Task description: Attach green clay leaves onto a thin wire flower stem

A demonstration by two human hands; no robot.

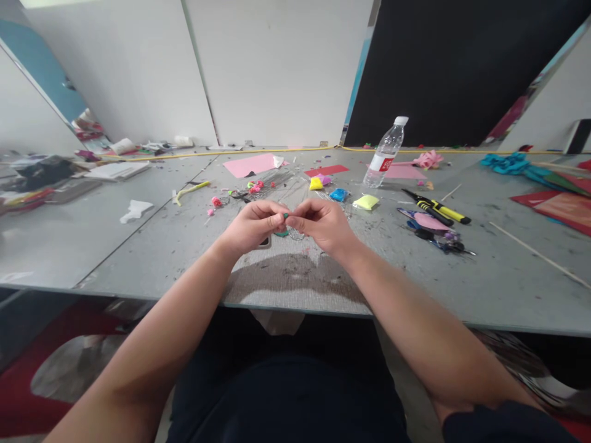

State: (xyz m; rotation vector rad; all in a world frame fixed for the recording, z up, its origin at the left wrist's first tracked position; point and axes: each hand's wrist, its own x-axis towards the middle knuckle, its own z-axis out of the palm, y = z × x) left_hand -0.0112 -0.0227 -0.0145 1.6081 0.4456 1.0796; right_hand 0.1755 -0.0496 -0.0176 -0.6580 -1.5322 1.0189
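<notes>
My left hand and my right hand meet above the grey table, fingers curled and fingertips pinched together. Between them sits a tiny green piece, held by both hands. Just beyond the hands lie thin metal wires, small pink clay bits, a yellow clay packet, a blue clay packet and a pale yellow-green clay lump.
A plastic water bottle stands at the back right. A yellow-and-black cutter and scissors with pink paper lie to the right. Pink paper, red paper, wooden sticks, teal crepe paper.
</notes>
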